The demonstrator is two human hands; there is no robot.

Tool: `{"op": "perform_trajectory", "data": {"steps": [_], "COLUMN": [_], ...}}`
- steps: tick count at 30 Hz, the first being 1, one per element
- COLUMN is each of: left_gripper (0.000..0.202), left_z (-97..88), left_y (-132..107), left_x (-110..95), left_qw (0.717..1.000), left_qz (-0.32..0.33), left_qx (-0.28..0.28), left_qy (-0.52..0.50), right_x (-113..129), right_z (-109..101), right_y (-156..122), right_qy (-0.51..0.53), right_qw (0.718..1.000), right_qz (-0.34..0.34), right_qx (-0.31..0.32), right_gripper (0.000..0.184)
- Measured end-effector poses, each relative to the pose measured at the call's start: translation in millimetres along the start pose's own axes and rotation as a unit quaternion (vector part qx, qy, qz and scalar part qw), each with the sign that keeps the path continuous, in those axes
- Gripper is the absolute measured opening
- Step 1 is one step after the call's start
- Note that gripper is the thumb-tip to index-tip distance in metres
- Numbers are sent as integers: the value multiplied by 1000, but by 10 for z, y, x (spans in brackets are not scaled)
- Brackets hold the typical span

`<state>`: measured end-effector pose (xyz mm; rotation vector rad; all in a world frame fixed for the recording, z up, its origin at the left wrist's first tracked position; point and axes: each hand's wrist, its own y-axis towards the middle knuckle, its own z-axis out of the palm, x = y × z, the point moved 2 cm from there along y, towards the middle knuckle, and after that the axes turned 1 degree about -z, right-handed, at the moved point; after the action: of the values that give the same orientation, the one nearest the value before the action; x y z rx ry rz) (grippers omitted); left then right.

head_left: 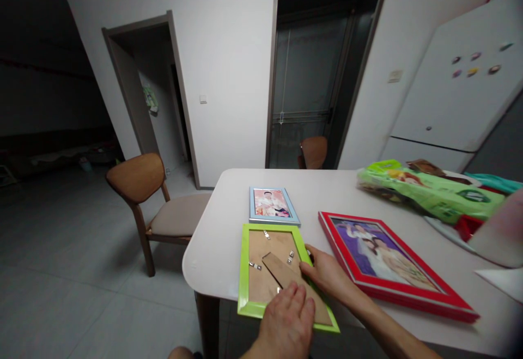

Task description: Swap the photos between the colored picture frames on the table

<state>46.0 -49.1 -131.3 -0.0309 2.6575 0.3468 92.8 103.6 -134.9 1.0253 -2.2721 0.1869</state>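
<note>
A light-green picture frame (244, 272) lies face down, its brown backboard (258, 284) showing with small metal clips and a slanted easel stand (273, 263). Its lower end reaches past the table's front edge. My left hand (288, 318) rests on the lower part of the stand, fingers flat and close together; its thumb is hidden. My right hand (324, 272) grips the frame's right side, thumb on the back and the other fingers mostly hidden. Just beyond is a light-blue framed photo (270, 204), face up. To the right lies a larger red framed photo (388, 255).
The white table (216, 239) has a rounded left corner. At its right side lie a green plastic package (433, 187) and a blurred pinkish object (500, 233). A wooden chair (137, 179) stands left, another chair (314, 152) behind. A white fridge (453, 97) stands back right.
</note>
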Motion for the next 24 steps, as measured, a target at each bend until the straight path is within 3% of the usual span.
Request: {"op": "perform_trajectory", "data": {"steps": [5,9,11,14,16,24], "left_gripper": [44,47,52,59,60,61], "left_z": [-94,-304,-358,-335,-296,-262], "left_y": [-38,-104,-134,-160,-168,-173], "left_x": [100,426,622,807,843,829], "left_qw": [999,994,983,973,971,965], "left_qz": [12,-65,-126,-171,-176,-185], "left_qx": [17,-74,-122,-136,-140,-152], "left_qy": [-30,-50,-51,-69,-82,-103], "right_x": [-14,86,196,361,432,486], "right_z": [5,-43,-47,6,60,181], "right_y": [-12,-116,-194,-297,-330,-327], "right_qy": [-113,-81,-55,-15,-5,-35], "right_qw": [993,993,989,973,966,969], "right_qz": [-19,-79,-134,-197,-218,-224], "right_qx": [-19,-21,25,122,140,97], "right_gripper": [33,38,38,31,23,13]}}
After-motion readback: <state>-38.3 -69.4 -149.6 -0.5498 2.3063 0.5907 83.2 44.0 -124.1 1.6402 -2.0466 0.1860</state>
